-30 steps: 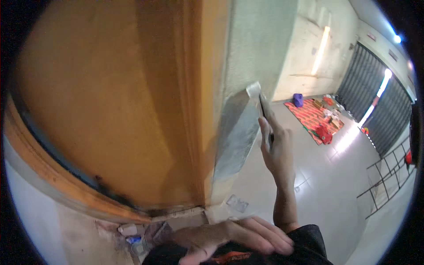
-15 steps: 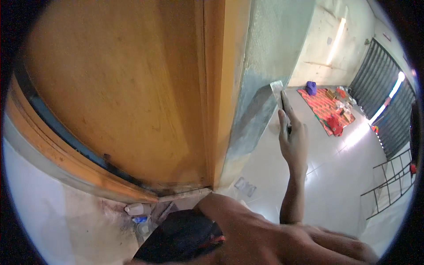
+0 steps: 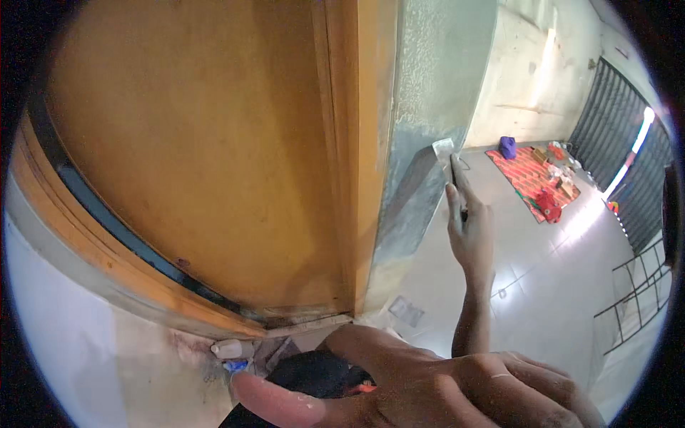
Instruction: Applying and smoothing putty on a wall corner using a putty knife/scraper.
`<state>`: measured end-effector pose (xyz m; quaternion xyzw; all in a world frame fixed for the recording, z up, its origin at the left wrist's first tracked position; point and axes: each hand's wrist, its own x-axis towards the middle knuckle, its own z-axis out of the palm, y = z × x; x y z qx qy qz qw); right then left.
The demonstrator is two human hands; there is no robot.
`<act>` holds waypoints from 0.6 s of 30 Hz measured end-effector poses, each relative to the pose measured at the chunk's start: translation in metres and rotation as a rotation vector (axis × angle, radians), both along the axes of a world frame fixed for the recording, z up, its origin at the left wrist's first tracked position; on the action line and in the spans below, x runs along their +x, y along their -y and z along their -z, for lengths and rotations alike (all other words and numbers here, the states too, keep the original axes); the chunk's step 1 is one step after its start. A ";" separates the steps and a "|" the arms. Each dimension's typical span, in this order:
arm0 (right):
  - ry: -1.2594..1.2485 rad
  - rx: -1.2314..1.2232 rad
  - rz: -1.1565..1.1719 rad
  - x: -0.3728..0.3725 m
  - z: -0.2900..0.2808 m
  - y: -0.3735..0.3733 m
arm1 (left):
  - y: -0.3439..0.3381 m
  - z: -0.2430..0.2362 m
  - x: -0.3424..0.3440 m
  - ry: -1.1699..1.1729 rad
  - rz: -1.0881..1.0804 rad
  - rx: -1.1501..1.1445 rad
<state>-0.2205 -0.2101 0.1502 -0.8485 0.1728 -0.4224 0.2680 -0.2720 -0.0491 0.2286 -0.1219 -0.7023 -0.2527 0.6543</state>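
Note:
My right hand point(image 3: 472, 227) reaches out ahead, its fingers closed round the handle of a putty knife point(image 3: 443, 148). The knife's wide, pale blade lies against a narrow wall strip point(image 3: 421, 164) beside the door frame, near the strip's right edge. Smooth darker grey covers the strip around and below the blade; above it the surface is paler and rougher. My left hand point(image 3: 457, 392) is raised close in front of the view at the bottom. Its back shows, the thumb stretches left apart from the bent fingers, and nothing shows in it. The lower edge cuts off some fingertips.
An orange-brown wooden door point(image 3: 193, 157) fills the left, within its frame point(image 3: 364, 143). A bottle-like white container point(image 3: 228, 349) lies by the threshold. On the tiled floor point(image 3: 528, 285), a red patterned mat point(image 3: 524, 178) holds assorted items. A metal rack point(image 3: 635, 303) stands right, before a shutter point(image 3: 610, 135).
My left hand has come up larger into view, its thumb now showing. The putty knife has shifted slightly left and down in the picture, still against the wall strip.

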 end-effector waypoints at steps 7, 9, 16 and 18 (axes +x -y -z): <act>-0.130 0.098 -0.021 -0.004 -0.027 -0.021 | -0.011 -0.004 0.005 -0.009 -0.003 -0.029; -0.129 0.039 0.004 0.000 -0.017 -0.023 | -0.004 -0.003 0.003 0.018 0.008 -0.030; -0.146 0.137 -0.130 -0.003 0.026 -0.031 | 0.039 0.050 0.011 0.226 0.193 0.266; -0.179 0.198 -0.139 -0.001 0.021 -0.026 | 0.027 0.077 0.038 0.385 -0.152 0.579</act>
